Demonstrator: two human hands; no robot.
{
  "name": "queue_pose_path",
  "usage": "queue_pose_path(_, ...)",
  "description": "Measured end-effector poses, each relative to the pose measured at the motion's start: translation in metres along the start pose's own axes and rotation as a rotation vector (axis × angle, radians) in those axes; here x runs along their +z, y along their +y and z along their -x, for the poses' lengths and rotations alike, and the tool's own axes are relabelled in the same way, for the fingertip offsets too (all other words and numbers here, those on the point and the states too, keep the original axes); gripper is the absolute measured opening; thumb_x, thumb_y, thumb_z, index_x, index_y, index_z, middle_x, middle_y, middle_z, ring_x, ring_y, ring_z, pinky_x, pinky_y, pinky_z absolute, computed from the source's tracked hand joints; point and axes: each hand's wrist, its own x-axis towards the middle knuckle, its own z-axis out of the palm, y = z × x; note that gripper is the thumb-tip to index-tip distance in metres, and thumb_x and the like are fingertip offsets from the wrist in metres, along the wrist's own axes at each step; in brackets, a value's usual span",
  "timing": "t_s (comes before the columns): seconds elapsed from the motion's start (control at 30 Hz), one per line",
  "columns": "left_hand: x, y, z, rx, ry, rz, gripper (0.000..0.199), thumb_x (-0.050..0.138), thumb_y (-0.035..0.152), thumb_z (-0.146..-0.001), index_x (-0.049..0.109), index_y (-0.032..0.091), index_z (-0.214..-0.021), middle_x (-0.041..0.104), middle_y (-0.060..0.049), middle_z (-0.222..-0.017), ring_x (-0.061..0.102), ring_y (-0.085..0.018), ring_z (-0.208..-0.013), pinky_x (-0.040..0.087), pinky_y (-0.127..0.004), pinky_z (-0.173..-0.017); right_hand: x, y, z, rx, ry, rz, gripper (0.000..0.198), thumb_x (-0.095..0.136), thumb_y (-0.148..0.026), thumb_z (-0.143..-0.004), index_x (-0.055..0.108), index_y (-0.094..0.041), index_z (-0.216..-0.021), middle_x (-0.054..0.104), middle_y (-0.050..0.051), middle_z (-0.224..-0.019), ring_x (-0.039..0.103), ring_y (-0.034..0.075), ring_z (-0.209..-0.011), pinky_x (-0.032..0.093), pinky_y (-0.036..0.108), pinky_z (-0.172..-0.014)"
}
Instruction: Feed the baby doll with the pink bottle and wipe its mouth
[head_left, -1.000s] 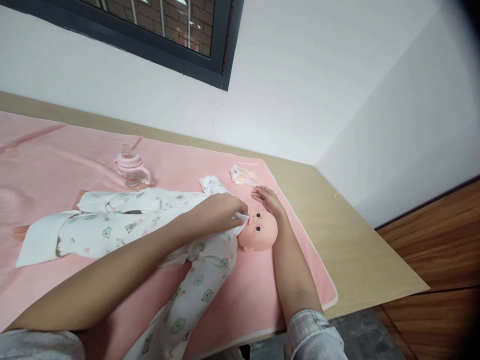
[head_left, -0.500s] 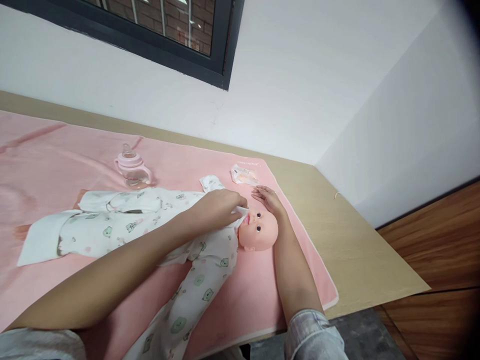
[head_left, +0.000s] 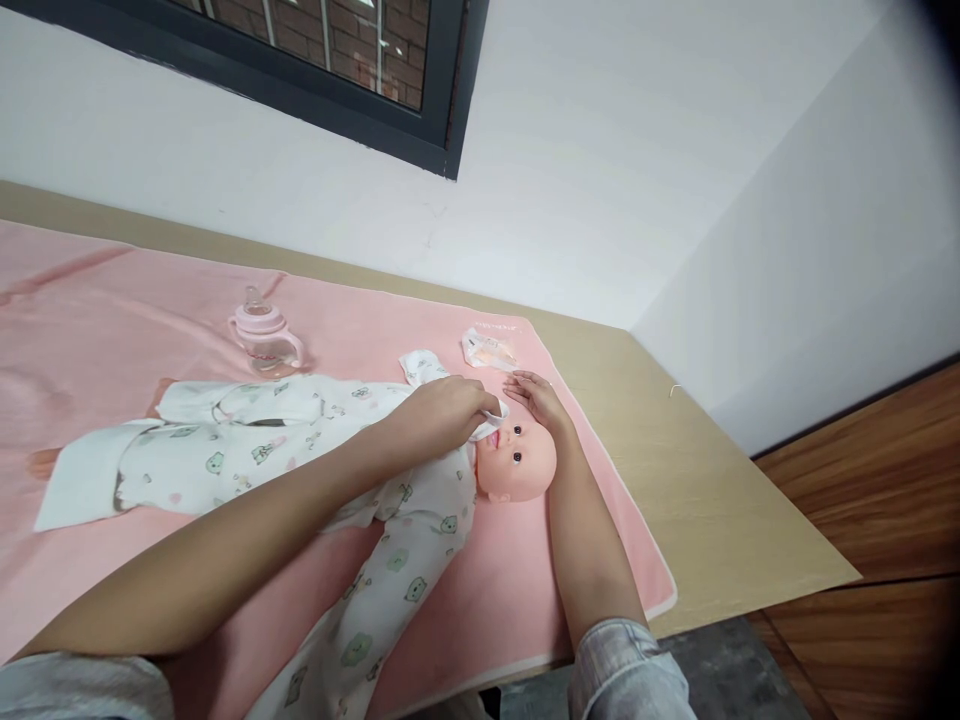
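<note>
A baby doll (head_left: 529, 475) lies on its back on the pink blanket (head_left: 517, 600), head to the right, dressed in a white printed outfit (head_left: 289, 455). My left hand (head_left: 450, 410) reaches across its chest with fingers pinched on a small white cloth (head_left: 493, 418) beside the doll's mouth. Part of the cloth is hidden under my fingers. Curving round the top of the doll's head, my right hand (head_left: 536, 395) rests with its fingers stretched out on the far side. Its wrist lies against the head.
A pink baby bottle (head_left: 264, 335) with handles stands on the blanket beyond the doll's legs. Near the blanket's far right corner lies a crumpled clear packet (head_left: 486, 350). The wooden table (head_left: 652, 450) ends at the right, and a white wall (head_left: 555, 170) rises behind.
My left hand has shifted slightly to the right and away from me, carrying the white cloth across the doll's mouth. My right hand and the doll have not visibly moved.
</note>
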Motion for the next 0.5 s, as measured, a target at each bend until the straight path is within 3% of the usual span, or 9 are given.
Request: queue_pose_path(0.5,-0.0026,0.0024,-0.001,-0.001,0.043,0.049,0.037,0.041,0.011,-0.089,0.075,0.02,-0.1,0.07,-0.006,-0.094,0.063,-0.023,-0.092,0.044,-0.029,-0.079,-0.0022,0.0022,-0.0023,-0.016,-0.012,0.003,0.008,0.06,-0.012,-0.086,0.063,-0.017,-0.091,0.073,0.004,-0.082,0.071,0.012,-0.078,0.061,0.027,-0.087)
